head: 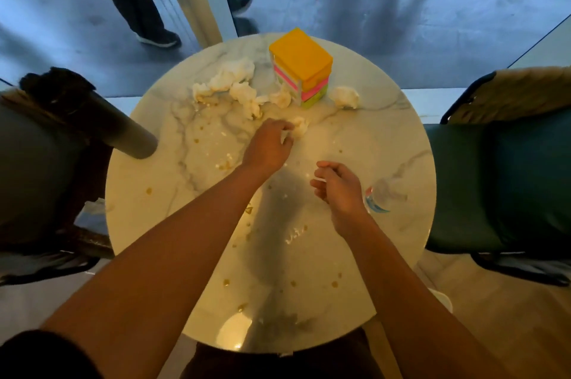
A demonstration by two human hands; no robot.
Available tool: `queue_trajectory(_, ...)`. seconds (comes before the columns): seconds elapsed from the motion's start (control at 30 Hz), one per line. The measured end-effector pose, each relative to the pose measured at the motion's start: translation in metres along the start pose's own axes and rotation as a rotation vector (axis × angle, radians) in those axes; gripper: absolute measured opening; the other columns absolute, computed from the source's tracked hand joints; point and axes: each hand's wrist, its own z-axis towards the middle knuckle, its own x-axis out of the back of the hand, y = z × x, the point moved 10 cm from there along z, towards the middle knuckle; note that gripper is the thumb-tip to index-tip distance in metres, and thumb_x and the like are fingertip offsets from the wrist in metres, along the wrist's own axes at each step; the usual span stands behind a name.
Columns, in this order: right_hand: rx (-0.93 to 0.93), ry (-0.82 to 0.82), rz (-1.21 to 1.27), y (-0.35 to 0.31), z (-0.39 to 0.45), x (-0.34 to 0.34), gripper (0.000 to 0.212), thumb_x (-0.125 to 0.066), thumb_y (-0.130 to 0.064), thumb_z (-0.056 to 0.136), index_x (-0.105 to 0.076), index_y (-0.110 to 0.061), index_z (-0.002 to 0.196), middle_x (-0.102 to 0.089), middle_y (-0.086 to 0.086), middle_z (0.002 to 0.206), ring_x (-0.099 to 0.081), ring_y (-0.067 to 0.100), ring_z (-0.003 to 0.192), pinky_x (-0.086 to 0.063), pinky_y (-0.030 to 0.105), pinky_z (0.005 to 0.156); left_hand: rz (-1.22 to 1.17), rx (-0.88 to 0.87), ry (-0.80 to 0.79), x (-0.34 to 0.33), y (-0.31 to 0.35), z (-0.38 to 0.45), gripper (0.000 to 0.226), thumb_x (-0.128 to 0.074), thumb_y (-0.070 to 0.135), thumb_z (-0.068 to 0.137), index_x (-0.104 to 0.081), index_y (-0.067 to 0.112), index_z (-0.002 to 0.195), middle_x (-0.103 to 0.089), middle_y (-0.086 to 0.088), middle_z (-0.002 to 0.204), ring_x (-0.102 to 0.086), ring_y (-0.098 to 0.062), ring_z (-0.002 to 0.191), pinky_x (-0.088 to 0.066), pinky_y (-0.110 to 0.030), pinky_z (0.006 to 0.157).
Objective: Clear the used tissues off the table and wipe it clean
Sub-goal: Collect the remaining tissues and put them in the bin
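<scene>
The left hand (268,143) reaches to the middle of the round marble table (355,137), its curled fingertips touching a small crumpled tissue (300,127); its own knuckles hide whether the tissue is actually pinched, so that cannot be told. The right hand (338,190) hovers nearer the person with fingers loosely curled and holds nothing visible. It partly covers a clear plastic bottle (381,197) lying on the table, whose contents are hard to make out. More used tissues (228,82) lie bunched at the far side, and one (345,97) sits apart, right of a yellow-topped box (301,66). That box is closed, its contents unseen. Brownish crumbs (227,283) speckle the tabletop.
</scene>
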Motion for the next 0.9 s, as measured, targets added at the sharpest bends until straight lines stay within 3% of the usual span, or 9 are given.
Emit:
queue_trajectory(0.17,-0.022,-0.002,0.04,-0.005,0.037,-0.007,0.017,-0.056,-0.011,0.098,-0.07,-0.02,0.102,-0.07,0.007,0.102,-0.069,0.019,0.085,-0.051,0.026,0.067,0.146,-0.096,-0.015,-0.029,0.005,0.041,0.041,-0.071,0.016,0.086,-0.066,0.022,0.126,-0.052,-0.011,0.137,-0.049,-0.034,0.126,-0.046,-0.044,0.103)
queue_trajectory(0.3,-0.045,0.04,0.101,-0.007,0.052,-0.006,0.02,-0.052,-0.011,0.1,-0.068,-0.015,0.11,-0.068,0.007,0.104,-0.068,0.022,0.089,-0.054,0.027,0.07,0.148,-0.144,-0.064,-0.04,-0.003,0.056,0.029,-0.069,0.016,0.087,-0.071,0.016,0.115,-0.061,-0.012,0.123,-0.058,-0.033,0.112,-0.044,-0.036,0.097)
queue_trajectory(0.43,-0.077,0.02,0.134,-0.007,0.059,-0.015,0.026,-0.053,-0.019,0.103,-0.063,-0.019,0.126,-0.066,0.005,0.116,-0.067,0.021,0.102,-0.059,0.034,0.089,-0.121,0.024,-0.082,-0.028,-0.011,0.053,0.021,-0.071,0.029,0.092,-0.07,0.023,0.112,-0.069,0.004,0.113,-0.062,-0.007,0.099,-0.045,-0.012,0.08)
queue_trajectory(0.57,-0.119,-0.044,0.284,-0.01,0.063,-0.032,0.035,-0.055,-0.029,0.104,-0.058,-0.023,0.138,-0.065,0.006,0.124,-0.068,0.026,0.109,-0.058,0.043,0.096,-0.481,0.148,-0.148,-0.025,-0.01,0.038,0.023,-0.079,0.039,0.085,-0.07,0.03,0.105,-0.073,0.013,0.101,-0.068,-0.003,0.096,-0.057,-0.018,0.079)
queue_trajectory(0.7,-0.031,-0.041,0.377,-0.022,0.064,-0.037,0.025,-0.06,-0.022,0.102,-0.066,-0.016,0.126,-0.071,0.012,0.119,-0.071,0.028,0.108,-0.059,0.043,0.095,-0.574,0.13,-0.18,-0.025,0.003,0.028,0.02,-0.075,0.032,0.09,-0.073,0.023,0.108,-0.076,0.008,0.097,-0.072,-0.008,0.094,-0.059,-0.025,0.082)
queue_trajectory(0.9,0.046,0.092,0.318,-0.022,0.071,-0.016,0.012,-0.07,-0.009,0.093,-0.073,-0.018,0.102,-0.074,0.01,0.103,-0.072,0.027,0.101,-0.061,0.039,0.088,-0.361,0.005,-0.168,-0.027,0.02,0.033,0.019,-0.067,0.028,0.097,-0.075,0.024,0.113,-0.073,0.012,0.11,-0.066,-0.003,0.101,-0.051,-0.012,0.085)
